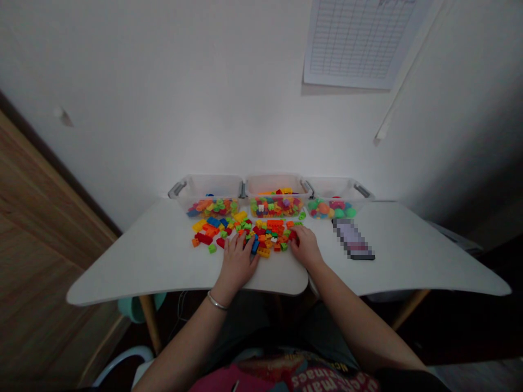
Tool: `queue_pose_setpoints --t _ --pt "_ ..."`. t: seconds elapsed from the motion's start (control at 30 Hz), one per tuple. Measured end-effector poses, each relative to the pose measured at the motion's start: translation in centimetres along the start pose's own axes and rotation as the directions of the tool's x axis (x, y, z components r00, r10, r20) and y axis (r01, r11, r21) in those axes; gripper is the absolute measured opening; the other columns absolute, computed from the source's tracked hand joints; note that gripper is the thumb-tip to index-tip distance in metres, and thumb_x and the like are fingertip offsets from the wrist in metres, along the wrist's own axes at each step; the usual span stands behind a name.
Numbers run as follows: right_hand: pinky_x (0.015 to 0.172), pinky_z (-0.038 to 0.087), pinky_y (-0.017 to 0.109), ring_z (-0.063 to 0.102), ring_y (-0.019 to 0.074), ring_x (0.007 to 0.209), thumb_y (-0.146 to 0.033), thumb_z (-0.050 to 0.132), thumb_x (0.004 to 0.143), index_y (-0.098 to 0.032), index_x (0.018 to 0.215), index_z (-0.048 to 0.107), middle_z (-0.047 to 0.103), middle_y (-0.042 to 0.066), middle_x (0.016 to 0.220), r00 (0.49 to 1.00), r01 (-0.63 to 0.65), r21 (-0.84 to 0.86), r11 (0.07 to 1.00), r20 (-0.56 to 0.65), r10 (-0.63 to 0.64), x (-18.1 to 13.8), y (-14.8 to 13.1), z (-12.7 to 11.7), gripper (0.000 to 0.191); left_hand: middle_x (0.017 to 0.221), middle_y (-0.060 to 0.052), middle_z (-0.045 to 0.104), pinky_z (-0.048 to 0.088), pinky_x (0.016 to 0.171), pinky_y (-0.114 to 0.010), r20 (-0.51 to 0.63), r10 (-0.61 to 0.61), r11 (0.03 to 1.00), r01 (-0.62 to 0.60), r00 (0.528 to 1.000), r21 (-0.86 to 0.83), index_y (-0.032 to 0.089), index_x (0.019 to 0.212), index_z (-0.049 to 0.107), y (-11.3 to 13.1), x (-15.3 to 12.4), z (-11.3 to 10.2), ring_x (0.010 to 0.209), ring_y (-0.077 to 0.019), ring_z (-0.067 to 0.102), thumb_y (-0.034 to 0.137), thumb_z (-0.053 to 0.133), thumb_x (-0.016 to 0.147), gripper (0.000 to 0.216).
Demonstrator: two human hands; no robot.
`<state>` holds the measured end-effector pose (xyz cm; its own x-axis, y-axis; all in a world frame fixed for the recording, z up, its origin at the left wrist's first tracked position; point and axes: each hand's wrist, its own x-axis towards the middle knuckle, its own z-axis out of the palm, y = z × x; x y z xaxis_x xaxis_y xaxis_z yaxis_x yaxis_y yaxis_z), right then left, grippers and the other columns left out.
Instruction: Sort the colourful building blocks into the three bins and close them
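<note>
A loose pile of toy building bricks (275, 224) in red, orange, yellow, green and blue lies spread on the white table (151, 261). My left hand (239, 261) rests on the near side of the pile with its fingers apart. Right beside its thumb is a dark blue brick (255, 246), and a yellow brick (264, 253) sits just past it. At the pile's right edge, my right hand (305, 246) has its fingers curled round a red brick (292, 235), which they partly hide. Bricks under my left fingers are covered.
Against the wall stand three clear bins: the left bin (212, 188) and middle bin (278, 188) hold bricks, the right bin (330, 188) holds rounded colourful pieces. A phone (353, 239) lies to the right. The table's front edge runs beneath my forearms.
</note>
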<state>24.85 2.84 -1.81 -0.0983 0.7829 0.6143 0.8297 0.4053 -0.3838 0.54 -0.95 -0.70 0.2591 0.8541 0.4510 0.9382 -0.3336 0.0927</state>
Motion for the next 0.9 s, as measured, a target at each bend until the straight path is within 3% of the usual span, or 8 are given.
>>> queue_pose_setpoints --t 0.13,0.3,0.47,0.6,0.9 --pt "0.093 0.046 0.048 0.059 0.0291 0.099 -0.017 0.056 0.078 -0.020 0.108 0.066 0.070 0.011 0.106 0.999 -0.033 -0.077 0.996 0.035 0.036 0.1 0.0 0.0 0.031 0.140 -0.018 0.052 0.028 0.113 -0.061 0.015 -0.003 1.000 0.003 1.000 -0.004 0.018 0.136 0.054 0.0 0.0 -0.1 0.133 -0.0372 0.042 0.039 0.055 0.087 0.053" --pt "0.087 0.048 0.044 0.059 0.0275 0.093 -0.014 0.054 0.077 -0.017 0.104 0.066 0.069 0.012 0.099 0.998 -0.066 -0.018 0.998 -0.004 0.066 0.2 0.4 0.3 0.029 0.140 -0.017 0.053 0.029 0.113 -0.060 0.005 -0.003 1.000 0.003 1.000 0.004 0.019 0.136 0.054 0.0 0.1 0.1 0.132 -0.0363 0.043 0.039 0.055 0.087 0.053" --pt "0.090 0.047 0.042 0.056 0.0256 0.097 -0.011 0.053 0.077 -0.019 0.099 0.071 0.067 0.010 0.099 0.998 0.044 0.029 0.999 -0.051 -0.043 0.7 0.8 0.8 0.029 0.140 -0.016 0.053 0.029 0.112 -0.060 0.017 -0.007 1.000 0.007 1.000 0.004 0.018 0.136 0.054 0.1 0.2 0.0 0.132 -0.0364 0.043 0.039 0.055 0.087 0.053" --pt "0.086 0.048 0.042 0.056 0.0244 0.092 -0.013 0.054 0.081 -0.020 0.094 0.074 0.065 0.009 0.092 0.995 0.061 0.043 0.997 -0.086 -0.057 1.2 1.1 1.4 0.025 0.140 -0.016 0.053 0.030 0.112 -0.059 0.026 -0.013 1.000 0.013 1.000 0.006 0.019 0.136 0.054 0.2 0.2 -0.3 0.132 -0.0360 0.044 0.039 0.056 0.086 0.053" --pt "0.098 0.047 0.046 0.056 0.0249 0.106 -0.015 0.052 0.083 -0.018 0.108 0.067 0.063 0.013 0.110 0.983 -0.017 0.191 0.981 -0.178 0.052 1.1 0.9 1.2 0.029 0.140 -0.014 0.053 0.029 0.113 -0.058 0.032 -0.018 1.000 0.017 0.999 0.015 0.020 0.136 0.054 0.0 0.0 -0.4 0.132 -0.0347 0.044 0.039 0.057 0.086 0.053"
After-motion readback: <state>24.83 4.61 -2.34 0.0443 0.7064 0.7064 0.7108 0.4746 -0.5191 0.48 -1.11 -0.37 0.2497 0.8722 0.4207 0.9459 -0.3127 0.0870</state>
